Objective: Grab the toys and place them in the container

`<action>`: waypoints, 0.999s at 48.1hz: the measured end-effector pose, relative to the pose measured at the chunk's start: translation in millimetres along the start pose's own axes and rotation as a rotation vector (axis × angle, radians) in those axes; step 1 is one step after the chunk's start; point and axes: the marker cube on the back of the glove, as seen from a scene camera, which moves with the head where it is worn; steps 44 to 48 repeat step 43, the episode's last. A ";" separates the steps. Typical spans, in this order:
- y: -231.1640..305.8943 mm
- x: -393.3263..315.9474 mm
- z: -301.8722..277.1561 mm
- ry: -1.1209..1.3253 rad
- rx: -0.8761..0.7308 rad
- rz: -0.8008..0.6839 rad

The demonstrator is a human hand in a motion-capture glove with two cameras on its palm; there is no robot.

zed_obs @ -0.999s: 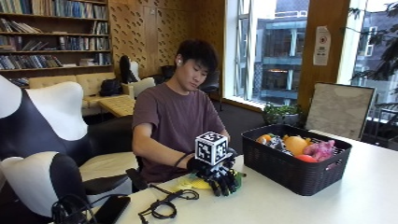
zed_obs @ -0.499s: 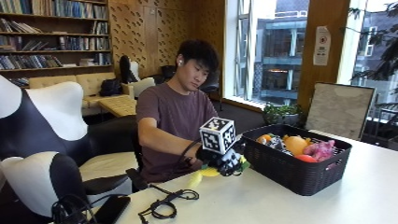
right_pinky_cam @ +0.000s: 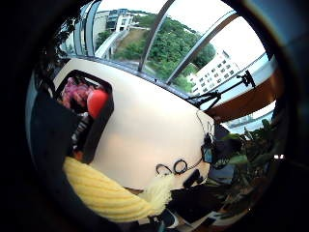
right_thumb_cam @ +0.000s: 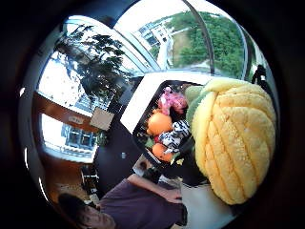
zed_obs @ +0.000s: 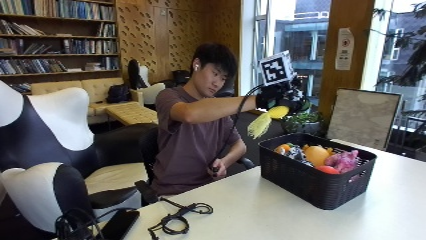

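**Yellow knitted toy held aloft above basket**

Held: yellow knitted toy point(zed_obs: 265, 120), gripped in gloved right hand point(zed_obs: 283, 97), fingers curled round its upper end; fringed lower end hanging free. Raised well above the table point(zed_obs: 279, 210), over the near rim of the black basket point(zed_obs: 313, 180), not touching it. Seen close against the palm as a quilted yellow dome point(right_thumb_cam: 233, 138) and a ribbed yellow length point(right_pinky_cam: 111, 193).

In basket: orange toy point(zed_obs: 317, 154), pink toy point(zed_obs: 345, 161), black-and-white striped toy point(zed_obs: 295, 154), red toy point(zed_obs: 327, 170).

Bare left hand point(zed_obs: 217, 168): low at the table edge, fingers curled; whether grasping anything cannot be told.

On table, well apart from basket: black cable loops point(zed_obs: 178, 220).
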 end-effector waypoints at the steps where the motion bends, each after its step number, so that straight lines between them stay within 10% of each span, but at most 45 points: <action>1: -5.2 -11.6 2.9 -0.004 0.001 -0.011; 14: -37.8 -118.4 68.0 0.010 -0.015 -0.158; 23: -43.3 -120.1 114.1 0.280 -0.250 -0.135; 48: -40.5 -132.7 118.2 0.280 -0.219 -0.115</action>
